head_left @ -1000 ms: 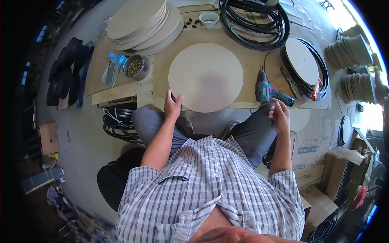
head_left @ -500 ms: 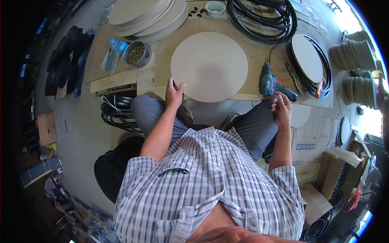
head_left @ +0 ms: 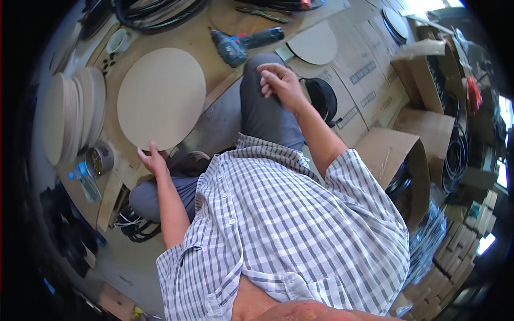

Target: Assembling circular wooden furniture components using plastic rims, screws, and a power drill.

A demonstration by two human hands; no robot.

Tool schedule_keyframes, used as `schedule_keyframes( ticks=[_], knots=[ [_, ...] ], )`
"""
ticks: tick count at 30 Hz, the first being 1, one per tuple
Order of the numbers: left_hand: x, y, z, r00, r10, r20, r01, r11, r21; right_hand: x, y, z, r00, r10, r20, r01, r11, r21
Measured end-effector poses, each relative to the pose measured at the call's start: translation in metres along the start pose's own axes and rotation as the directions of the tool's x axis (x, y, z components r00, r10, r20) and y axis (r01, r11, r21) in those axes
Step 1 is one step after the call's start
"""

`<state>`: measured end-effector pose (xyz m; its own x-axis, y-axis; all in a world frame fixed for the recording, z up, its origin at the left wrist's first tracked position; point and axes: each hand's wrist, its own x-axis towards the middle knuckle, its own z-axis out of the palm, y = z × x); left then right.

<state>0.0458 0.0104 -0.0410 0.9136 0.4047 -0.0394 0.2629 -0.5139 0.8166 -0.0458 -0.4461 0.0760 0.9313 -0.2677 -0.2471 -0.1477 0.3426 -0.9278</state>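
Observation:
A pale round board (head_left: 161, 99) lies flat on the worktable. At its near edge is my left hand (head_left: 155, 160), with the thumb and a finger apart against the rim. My right hand (head_left: 282, 86) hovers over my right knee, its fingers curled in toward the thumb. Whatever they may hold is too small or hidden to make out. Between the board and that hand, a blue-black cordless drill (head_left: 235, 48) rests on its side near the table edge.
Left of the board stand a stack of round boards (head_left: 58, 117), a metal pot of small brass-coloured pieces (head_left: 100, 159) and a plastic bottle (head_left: 80, 172). Black hoops (head_left: 160, 13), a white cup (head_left: 117, 41) and pliers (head_left: 262, 15) lie beyond. Cardboard boxes (head_left: 385, 152) stand at the right.
The view has swung to the right, shifting the table leftward and bringing more boxes into sight. My right hand has moved away from the drill's handle. My left hand stays at the board's edge.

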Motion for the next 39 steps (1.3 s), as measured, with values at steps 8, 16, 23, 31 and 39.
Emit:
schedule_keyframes(
  ticks=[8,16,23,31,39],
  knots=[
    [0.028,-0.040,0.001,0.983,-0.176,0.061,0.179,0.983,-0.051,-0.128,-0.024,-0.105,0.954,-0.051,-0.294,0.012,0.991,-0.134],
    [0.076,-0.044,0.008,0.997,0.026,0.067,-0.031,0.997,0.068,-0.414,0.020,-0.308,-0.186,-0.624,-0.759,-0.741,0.597,-0.309],
    [0.084,-0.048,0.000,0.967,-0.143,0.210,0.182,0.967,-0.178,-0.547,0.097,-0.387,-0.456,-0.256,-0.852,-0.813,0.509,0.282],
    [0.122,-0.024,-0.037,0.875,-0.387,0.290,0.461,0.849,-0.259,-0.560,0.128,-0.441,-0.323,-0.054,-0.945,-0.794,0.558,0.239],
    [0.154,-0.012,-0.054,0.886,-0.365,0.286,0.434,0.869,-0.236,-0.553,0.126,-0.455,-0.358,-0.030,-0.933,-0.828,0.473,0.302]
  ],
)
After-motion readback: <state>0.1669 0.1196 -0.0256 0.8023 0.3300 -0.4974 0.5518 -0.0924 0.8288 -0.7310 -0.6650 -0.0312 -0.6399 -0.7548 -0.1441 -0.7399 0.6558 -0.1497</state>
